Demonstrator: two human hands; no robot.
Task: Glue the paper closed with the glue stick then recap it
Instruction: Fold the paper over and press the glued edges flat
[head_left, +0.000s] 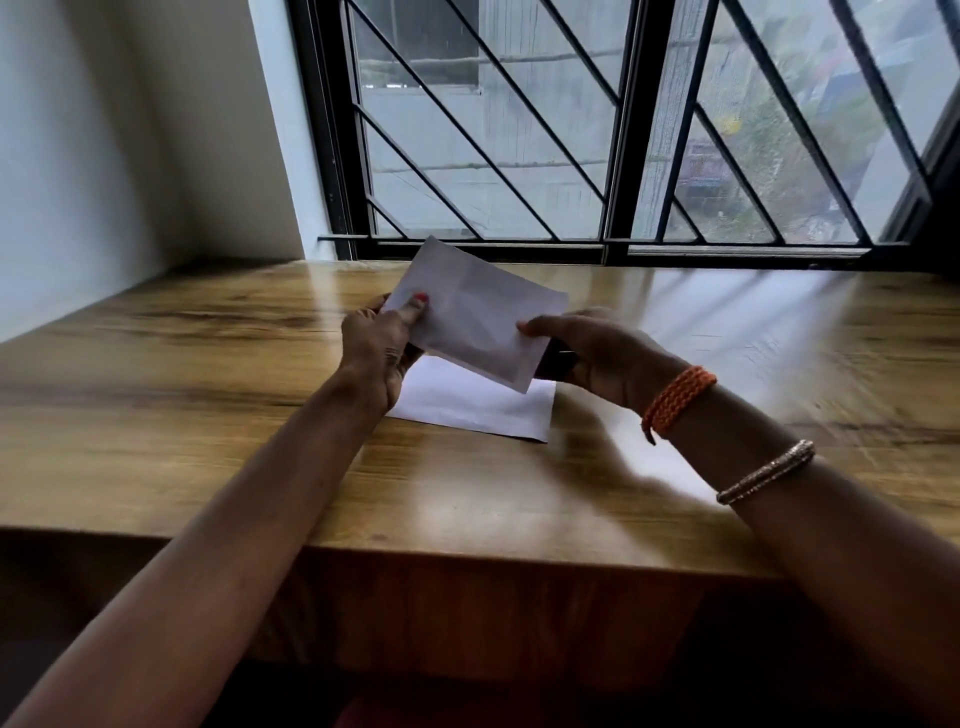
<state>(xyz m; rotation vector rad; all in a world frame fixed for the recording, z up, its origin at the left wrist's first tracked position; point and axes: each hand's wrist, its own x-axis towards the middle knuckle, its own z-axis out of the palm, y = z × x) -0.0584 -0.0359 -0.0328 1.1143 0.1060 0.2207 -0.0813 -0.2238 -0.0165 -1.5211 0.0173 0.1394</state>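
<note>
A white folded paper (475, 317), like an envelope, is held tilted above the wooden table (208, 415). My left hand (382, 348) pinches its left edge with the thumb on top. At the paper's right edge, the thumb of my right hand (597, 353) rests on the sheet. A dark object (558, 362) sits in the right palm under the paper; it is too hidden to tell whether it is the glue stick. No cap shows. A second white sheet (478, 402) lies flat on the table beneath both hands.
A barred window (597, 130) runs along the table's far edge. A white wall (104, 130) closes the left side. The table's near edge (467, 561) lies below my forearms. An orange band and a metal bangle circle my right wrist.
</note>
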